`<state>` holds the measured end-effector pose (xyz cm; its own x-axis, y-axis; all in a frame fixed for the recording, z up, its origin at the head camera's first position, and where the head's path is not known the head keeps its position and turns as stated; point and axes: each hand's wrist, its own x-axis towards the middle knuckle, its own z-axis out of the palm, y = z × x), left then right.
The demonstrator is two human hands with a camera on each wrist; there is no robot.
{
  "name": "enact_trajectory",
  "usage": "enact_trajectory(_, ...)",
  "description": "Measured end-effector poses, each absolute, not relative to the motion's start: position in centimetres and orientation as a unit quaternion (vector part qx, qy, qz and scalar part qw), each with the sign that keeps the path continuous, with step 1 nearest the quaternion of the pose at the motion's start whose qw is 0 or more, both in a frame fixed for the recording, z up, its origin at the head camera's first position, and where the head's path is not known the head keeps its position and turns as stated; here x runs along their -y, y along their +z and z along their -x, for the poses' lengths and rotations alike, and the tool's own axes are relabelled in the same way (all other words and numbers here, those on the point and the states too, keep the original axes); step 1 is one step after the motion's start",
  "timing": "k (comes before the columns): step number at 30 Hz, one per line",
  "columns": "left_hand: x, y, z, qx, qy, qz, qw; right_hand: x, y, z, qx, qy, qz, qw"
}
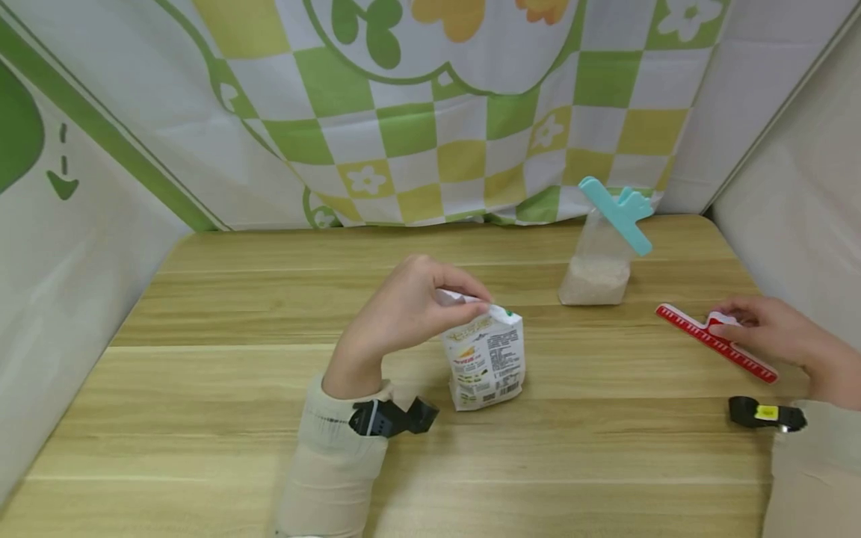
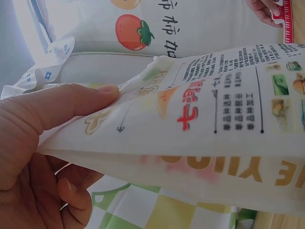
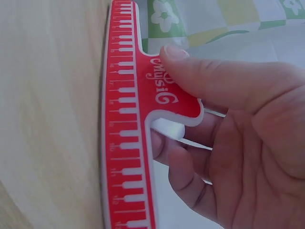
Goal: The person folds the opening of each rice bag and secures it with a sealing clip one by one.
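My left hand (image 1: 410, 306) pinches the folded top of a white printed food bag (image 1: 487, 362) that stands upright on the table. In the left wrist view the thumb lies on the front of the bag (image 2: 200, 109), with the other fingers behind it. Off to the right, my right hand (image 1: 773, 329) holds a red clip (image 1: 716, 342) by its handle. The right wrist view shows the thumb on the handle of this clip (image 3: 126, 119), which has a white piano-key pattern and the word "Music". Its long bar is close to the tabletop; contact is hard to tell.
A clear bag of white grains (image 1: 595, 280) stands at the back right, with a turquoise clip (image 1: 619, 217) across its top. The wooden table (image 1: 222, 388) ends at a checkered cloth (image 1: 464, 134) behind and pale cloth walls at the sides.
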<state>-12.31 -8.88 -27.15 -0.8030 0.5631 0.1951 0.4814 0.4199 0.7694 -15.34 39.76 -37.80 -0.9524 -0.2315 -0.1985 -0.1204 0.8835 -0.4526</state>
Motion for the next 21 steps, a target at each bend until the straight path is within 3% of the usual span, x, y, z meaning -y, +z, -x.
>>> enact_trajectory(21,8.9,-27.1,12.4,-0.841,0.445,-0.304,0.055,-36.4,-34.3,14.1,-0.946,-0.273,0.074,0.159)
